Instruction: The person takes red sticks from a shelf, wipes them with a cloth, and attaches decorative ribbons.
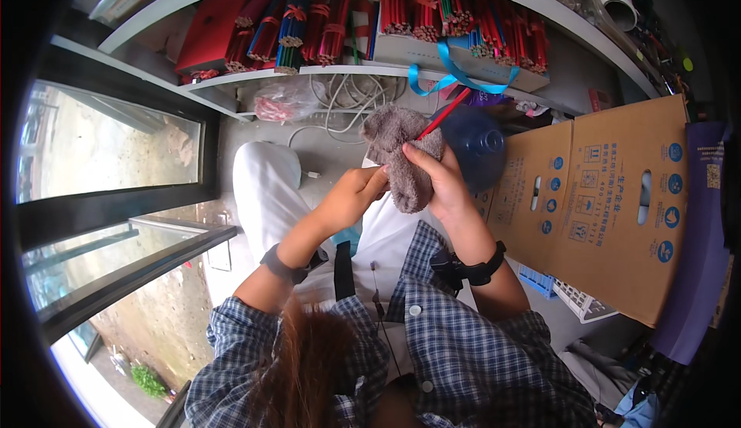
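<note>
A white shelf unit (158, 15) bends across the view beyond the large brown cardboard box (540, 173), which leans upright with its printed side showing. Well to the box's left stands a dark-framed glass panel (116, 142), and between the two are the person's legs in white trousers (258, 173). A purple roll (693, 235) runs along the box's right edge. Just beside the box's left edge is a clear blue plastic jug (478, 135). Pale cable (340, 108) lies in loops farther left of the box, beyond the person's knees. The grey fuzzy cloth (405, 181) is held up to the left of the box, past the jug, above the lap. On the cloth's side toward the box, the right hand (444, 181) is clamped on it, thumb across the front; on the side away from the box, the left hand (351, 196) has thumb and curled fingers together, pinching the cloth's edge. Smallest is a thin red stick (449, 113), slanting out of the cloth toward the shelf, its lower end hidden in the folds, left of the box.
</note>
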The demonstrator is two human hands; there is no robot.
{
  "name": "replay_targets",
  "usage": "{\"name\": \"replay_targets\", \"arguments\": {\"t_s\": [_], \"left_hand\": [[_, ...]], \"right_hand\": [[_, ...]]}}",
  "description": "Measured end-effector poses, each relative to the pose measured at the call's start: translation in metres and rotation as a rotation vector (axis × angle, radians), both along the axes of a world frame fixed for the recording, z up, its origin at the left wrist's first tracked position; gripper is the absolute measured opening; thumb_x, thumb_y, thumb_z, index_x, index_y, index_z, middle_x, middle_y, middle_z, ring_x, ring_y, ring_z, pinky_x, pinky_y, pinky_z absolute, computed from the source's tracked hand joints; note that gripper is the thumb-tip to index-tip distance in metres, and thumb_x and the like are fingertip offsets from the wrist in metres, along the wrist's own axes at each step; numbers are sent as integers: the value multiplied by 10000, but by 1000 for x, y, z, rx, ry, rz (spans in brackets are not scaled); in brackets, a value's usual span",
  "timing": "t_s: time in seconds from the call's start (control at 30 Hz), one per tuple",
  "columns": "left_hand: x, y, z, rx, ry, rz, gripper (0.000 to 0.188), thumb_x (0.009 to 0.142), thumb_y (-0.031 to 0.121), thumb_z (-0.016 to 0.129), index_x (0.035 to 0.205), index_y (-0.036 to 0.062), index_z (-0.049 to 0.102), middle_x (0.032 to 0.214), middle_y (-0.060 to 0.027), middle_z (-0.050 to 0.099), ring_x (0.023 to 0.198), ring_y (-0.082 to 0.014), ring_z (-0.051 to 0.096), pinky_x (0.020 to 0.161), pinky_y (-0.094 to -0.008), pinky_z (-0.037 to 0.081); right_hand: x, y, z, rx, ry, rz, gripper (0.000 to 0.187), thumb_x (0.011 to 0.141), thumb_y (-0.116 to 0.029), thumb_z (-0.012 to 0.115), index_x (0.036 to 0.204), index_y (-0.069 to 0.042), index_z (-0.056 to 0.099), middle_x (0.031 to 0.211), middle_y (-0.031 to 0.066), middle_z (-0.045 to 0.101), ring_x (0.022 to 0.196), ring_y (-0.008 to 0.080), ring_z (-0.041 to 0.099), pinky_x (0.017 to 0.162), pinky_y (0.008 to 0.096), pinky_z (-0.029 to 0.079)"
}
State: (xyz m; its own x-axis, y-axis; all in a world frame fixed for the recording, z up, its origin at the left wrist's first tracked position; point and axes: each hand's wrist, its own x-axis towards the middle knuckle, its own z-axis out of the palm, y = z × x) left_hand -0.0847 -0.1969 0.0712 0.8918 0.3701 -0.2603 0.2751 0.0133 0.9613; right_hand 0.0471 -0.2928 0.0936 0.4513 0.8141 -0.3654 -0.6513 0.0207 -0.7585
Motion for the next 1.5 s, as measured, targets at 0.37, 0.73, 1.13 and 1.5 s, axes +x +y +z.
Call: {"name": "replay_targets", "arguments": {"t_s": [0.37, 0.73, 1.13, 1.5], "left_hand": [[-20, 14, 5, 163, 65, -65, 449, 965, 325, 361, 706, -24, 472, 577, -52, 410, 552, -141, 361, 540, -294, 340], [17, -4, -17, 473, -34, -193, 207, 866, 167, 463, 989, 7, 509, 884, -222, 581, 822, -386, 553, 701, -442, 434], [24, -2, 2, 278, -39, -118, 265, 925, 216, 457, 1129, 46, 459, 882, -133, 601, 772, -255, 585, 695, -340, 446], [-4, 17, -15, 300, 51, -47, 193, 904, 129, 477, 1050, 13, 525, 934, -129, 616, 867, -234, 602, 762, -314, 459]], "right_hand": [[110, -40, -19, 183, 94, -435, 329, 890, -145, 517, 1182, -1, 465, 1133, 125, 560, 1042, 216, 555, 886, 344, 458], [24, -49, 5, -56, 46, 25, 447, 740, -99, 602, 1156, 14, 487, 1027, 89, 573, 923, 165, 565, 807, 293, 462], [134, -27, 51, -324, -645, 36, 439, 718, -86, 670, 1126, -9, 526, 1013, 80, 605, 905, 159, 585, 821, 273, 451], [267, 29, 72, -624, -1018, 487, 332, 691, -142, 627, 998, -23, 590, 913, 64, 621, 816, 144, 569, 782, 254, 439]]}}
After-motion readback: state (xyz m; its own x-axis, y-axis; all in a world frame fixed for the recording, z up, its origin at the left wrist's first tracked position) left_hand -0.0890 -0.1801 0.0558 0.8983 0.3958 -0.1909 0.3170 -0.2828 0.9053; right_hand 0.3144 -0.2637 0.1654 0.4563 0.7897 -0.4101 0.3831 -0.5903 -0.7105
